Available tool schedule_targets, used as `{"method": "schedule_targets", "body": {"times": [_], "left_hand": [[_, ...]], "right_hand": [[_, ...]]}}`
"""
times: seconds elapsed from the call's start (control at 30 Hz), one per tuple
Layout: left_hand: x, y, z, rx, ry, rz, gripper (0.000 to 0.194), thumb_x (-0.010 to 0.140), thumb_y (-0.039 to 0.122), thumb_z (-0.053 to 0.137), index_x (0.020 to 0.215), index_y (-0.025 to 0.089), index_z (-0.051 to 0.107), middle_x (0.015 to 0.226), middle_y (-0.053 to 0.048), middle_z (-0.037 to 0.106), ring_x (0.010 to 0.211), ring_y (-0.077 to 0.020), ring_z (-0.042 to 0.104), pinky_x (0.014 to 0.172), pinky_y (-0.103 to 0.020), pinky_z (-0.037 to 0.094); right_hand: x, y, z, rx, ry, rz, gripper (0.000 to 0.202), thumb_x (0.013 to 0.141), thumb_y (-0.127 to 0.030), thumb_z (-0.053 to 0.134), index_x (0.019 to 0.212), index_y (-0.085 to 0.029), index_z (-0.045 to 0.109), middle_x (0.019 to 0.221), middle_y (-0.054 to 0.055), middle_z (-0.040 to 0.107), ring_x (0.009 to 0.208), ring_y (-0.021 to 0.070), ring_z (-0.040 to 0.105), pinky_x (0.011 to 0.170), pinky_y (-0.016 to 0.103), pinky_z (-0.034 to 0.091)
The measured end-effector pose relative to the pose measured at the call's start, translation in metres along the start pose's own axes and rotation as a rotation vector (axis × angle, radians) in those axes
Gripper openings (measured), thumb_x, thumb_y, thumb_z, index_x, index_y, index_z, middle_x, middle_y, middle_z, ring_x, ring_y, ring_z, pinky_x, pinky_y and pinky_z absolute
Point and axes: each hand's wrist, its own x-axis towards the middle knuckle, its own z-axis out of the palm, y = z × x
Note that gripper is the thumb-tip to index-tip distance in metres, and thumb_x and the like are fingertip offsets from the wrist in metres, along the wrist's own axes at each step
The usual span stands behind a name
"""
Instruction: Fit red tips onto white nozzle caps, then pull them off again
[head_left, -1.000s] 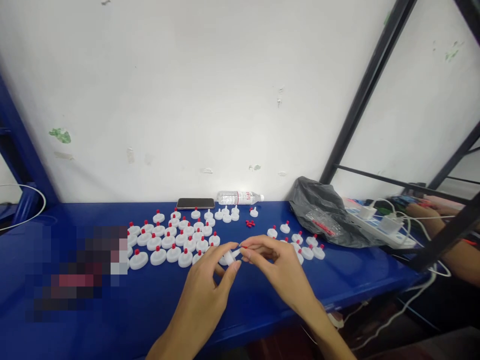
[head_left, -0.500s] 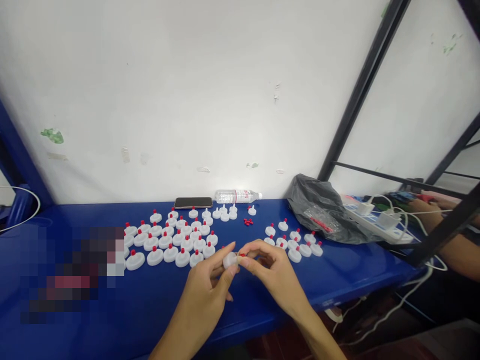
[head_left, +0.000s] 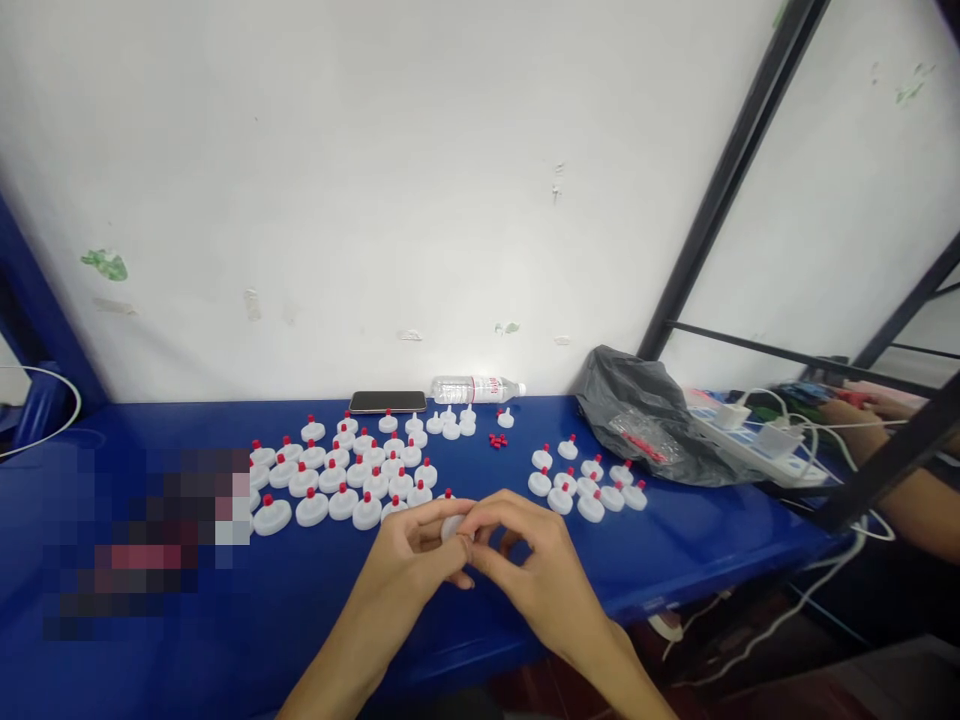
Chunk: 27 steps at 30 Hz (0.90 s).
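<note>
Two-handed at lower centre of the frame: pinching a white cap [head_left: 450, 526] with fingers of left hand [head_left: 405, 558], gripping its hidden tip with those of right hand [head_left: 536, 550], near red-tipped caps [head_left: 343, 502].

The blue table [head_left: 262, 600] bore red-tipped white caps [head_left: 367, 512] left and right, bare-tipped white caps [head_left: 451, 430] and small red pieces [head_left: 498, 440] toward the far middle, a phone [head_left: 388, 402] and bottle [head_left: 454, 389] behind, and a dark bag [head_left: 634, 395] at right.
</note>
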Motion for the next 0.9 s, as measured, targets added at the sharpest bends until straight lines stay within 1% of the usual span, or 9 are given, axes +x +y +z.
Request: {"method": "schedule_targets", "body": {"times": [0.13,0.33,0.47,0.53,0.6,0.67,0.73,0.8,0.9], "left_hand": [[-0.001,0.003,0.001,0.000,0.006,-0.020,0.043,0.072,0.037,0.078,0.109,0.015,0.080,0.091,-0.009,0.078,0.082,-0.0210,0.069,0.061,-0.025,0.057],[0.000,-0.001,0.002,-0.008,0.016,-0.003,0.042,0.072,0.035,0.079,0.108,0.014,0.079,0.087,-0.006,0.077,0.078,-0.0176,0.065,0.056,-0.021,0.055],[0.001,-0.005,0.001,-0.001,-0.016,-0.008,0.045,0.075,0.043,0.078,0.108,0.012,0.077,0.088,-0.008,0.076,0.079,-0.0194,0.067,0.059,-0.024,0.059],[0.002,-0.007,0.001,-0.008,-0.042,-0.023,0.054,0.080,0.051,0.075,0.117,0.013,0.073,0.095,-0.011,0.076,0.088,-0.0242,0.070,0.062,-0.028,0.061],[0.002,-0.010,0.000,-0.006,-0.062,-0.021,0.063,0.085,0.060,0.067,0.130,0.016,0.066,0.108,-0.015,0.074,0.101,-0.0300,0.070,0.061,-0.030,0.062],[0.002,-0.012,-0.001,0.035,-0.060,0.019,0.062,0.089,0.064,0.058,0.132,0.020,0.063,0.121,-0.016,0.070,0.111,-0.0324,0.068,0.058,-0.029,0.060],[0.002,-0.013,-0.002,0.106,-0.028,0.073,0.052,0.091,0.061,0.056,0.121,0.020,0.068,0.126,-0.016,0.067,0.109,-0.0306,0.069,0.055,-0.025,0.057],[0.002,-0.011,-0.003,0.162,0.010,0.103,0.042,0.092,0.055,0.056,0.107,0.018,0.070,0.119,-0.015,0.069,0.099,-0.0268,0.072,0.052,-0.022,0.053],[0.003,-0.009,-0.003,0.184,0.005,0.079,0.038,0.091,0.050,0.055,0.099,0.016,0.070,0.102,-0.013,0.073,0.082,-0.0229,0.074,0.050,-0.022,0.050]], "right_hand": [[0.000,-0.003,-0.003,0.001,-0.013,0.008,0.010,0.088,-0.017,0.075,0.091,-0.027,0.074,0.093,-0.003,0.073,0.078,0.0122,0.067,0.064,0.021,0.047],[0.000,-0.003,-0.004,0.009,-0.008,-0.003,0.011,0.087,-0.016,0.075,0.091,-0.026,0.075,0.090,-0.002,0.073,0.078,0.0129,0.067,0.064,0.021,0.048],[-0.001,-0.005,-0.003,-0.036,0.023,-0.027,0.010,0.088,-0.018,0.073,0.092,-0.026,0.076,0.087,-0.002,0.074,0.074,0.0130,0.067,0.063,0.021,0.049],[-0.001,-0.008,-0.008,-0.083,0.050,-0.046,0.010,0.089,-0.018,0.072,0.093,-0.026,0.076,0.085,-0.002,0.075,0.071,0.0126,0.067,0.062,0.021,0.050],[0.000,-0.010,-0.022,-0.137,0.104,-0.051,0.007,0.089,-0.022,0.072,0.093,-0.026,0.076,0.087,-0.002,0.077,0.071,0.0131,0.068,0.063,0.022,0.051],[0.005,-0.008,-0.047,-0.202,0.210,-0.033,0.010,0.089,-0.030,0.073,0.098,-0.027,0.076,0.091,0.000,0.078,0.075,0.0151,0.070,0.064,0.023,0.053],[0.014,0.002,-0.078,-0.261,0.383,0.010,0.028,0.088,-0.037,0.074,0.115,-0.028,0.074,0.093,0.001,0.078,0.079,0.0177,0.072,0.065,0.025,0.054],[0.027,0.020,-0.110,-0.383,0.470,0.050,0.030,0.088,-0.040,0.073,0.114,-0.027,0.075,0.096,0.003,0.079,0.087,0.0217,0.074,0.072,0.029,0.055],[0.043,0.053,-0.145,-0.636,0.362,0.159,0.014,0.085,-0.035,0.072,0.092,-0.025,0.079,0.091,0.003,0.080,0.086,0.0241,0.075,0.079,0.034,0.054]]}}
